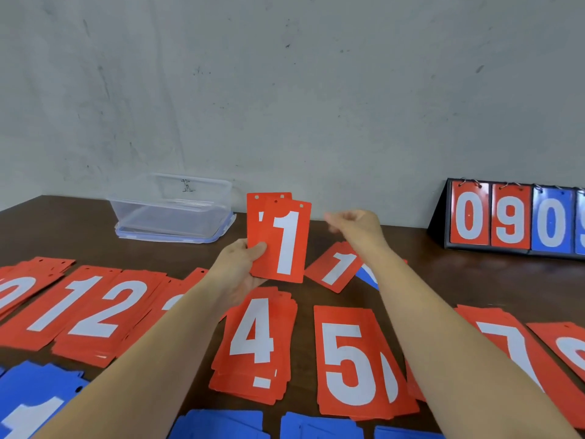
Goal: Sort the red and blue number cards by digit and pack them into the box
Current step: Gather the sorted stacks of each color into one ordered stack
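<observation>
- Two red "1" cards [285,245] stand upright and fanned in the left hand [240,264], pinched between thumb and fingers over the middle of the counter [443,274].
- The right hand [357,229] hovers just beside them, its fingers loose and blurred, seemingly holding nothing.
- Sorting looks well advanced. The red piles [253,343] lie in a row by digit and the blue piles [38,394] lie along the near edge. A loose red "1" card [335,267] and a blue card [368,277] lie unsorted behind them.
- Packing has not begun: the clear box [142,204] at the far left edge looks empty.
- The forearms hide the piles after 2 and after 5, and most blue digits are cut off.
</observation>
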Demonstrator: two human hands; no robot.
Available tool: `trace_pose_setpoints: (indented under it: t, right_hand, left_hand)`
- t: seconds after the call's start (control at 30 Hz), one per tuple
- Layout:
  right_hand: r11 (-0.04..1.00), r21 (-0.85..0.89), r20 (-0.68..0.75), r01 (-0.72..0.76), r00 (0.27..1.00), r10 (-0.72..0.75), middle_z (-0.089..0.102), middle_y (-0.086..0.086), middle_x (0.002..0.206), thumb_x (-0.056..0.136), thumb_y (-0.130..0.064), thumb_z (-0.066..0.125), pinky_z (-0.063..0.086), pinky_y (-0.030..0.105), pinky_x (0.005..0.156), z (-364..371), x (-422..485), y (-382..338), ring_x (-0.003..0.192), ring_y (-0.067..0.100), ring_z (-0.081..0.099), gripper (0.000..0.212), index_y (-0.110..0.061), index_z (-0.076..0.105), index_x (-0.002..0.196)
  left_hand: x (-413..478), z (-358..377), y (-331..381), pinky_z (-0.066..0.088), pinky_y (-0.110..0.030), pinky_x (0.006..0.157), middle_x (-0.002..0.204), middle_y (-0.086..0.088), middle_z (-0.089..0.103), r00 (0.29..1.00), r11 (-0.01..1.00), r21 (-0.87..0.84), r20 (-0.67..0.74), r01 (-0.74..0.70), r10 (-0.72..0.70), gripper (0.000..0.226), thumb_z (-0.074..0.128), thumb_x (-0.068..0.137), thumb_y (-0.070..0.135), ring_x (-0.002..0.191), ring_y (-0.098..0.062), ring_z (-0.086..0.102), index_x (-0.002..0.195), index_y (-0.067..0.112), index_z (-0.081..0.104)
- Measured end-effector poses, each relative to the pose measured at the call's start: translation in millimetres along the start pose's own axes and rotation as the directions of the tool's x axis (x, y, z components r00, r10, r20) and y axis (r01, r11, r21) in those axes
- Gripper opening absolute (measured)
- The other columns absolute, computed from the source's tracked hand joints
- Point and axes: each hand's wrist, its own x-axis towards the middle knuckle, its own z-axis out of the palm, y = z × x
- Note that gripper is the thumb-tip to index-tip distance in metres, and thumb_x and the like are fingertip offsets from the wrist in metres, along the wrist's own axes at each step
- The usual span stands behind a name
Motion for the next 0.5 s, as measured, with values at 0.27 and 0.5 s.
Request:
trace_pose_setpoints:
  t: [0.27, 0.5]
  right_hand:
    - [0.695, -0.713, 0.019, -0.088, 0.989, 0.144, 0.042, 0.01, 0.138, 0.057, -0.079, 0.069, 0.034, 0.042, 0.1, -18, 13, 66, 0.128, 0.028, 0.036, 0.103, -0.018, 0.044, 0.137]
    - [0.741, -0.669, 0.021, -0.063, 0.994, 0.104, 0.042, 0.008, 0.14, 0.068, -0.061, 0.076, 0.031, 0.044, 0.102, -18, 16, 68, 0.131, 0.028, 0.035, 0.085, -0.022, 0.043, 0.136]
  left_hand:
    - [6, -2, -9, 0.047, -0.055, 0.102, 0.131, -0.006, 0.061, 0.995, 0.998, 0.063, -0.102, 0.009, -0.003, 0.041, 0.053, 0.099, 0.028, 0.119, -0.031, 0.059, 0.137, 0.017, 0.047]
    - [3, 8, -8, 0.046, -0.054, 0.103, 0.133, -0.008, 0.059, 0.991, 0.999, 0.045, -0.136, 0.019, -0.013, 0.042, 0.052, 0.099, 0.026, 0.121, -0.032, 0.058, 0.139, 0.015, 0.046]
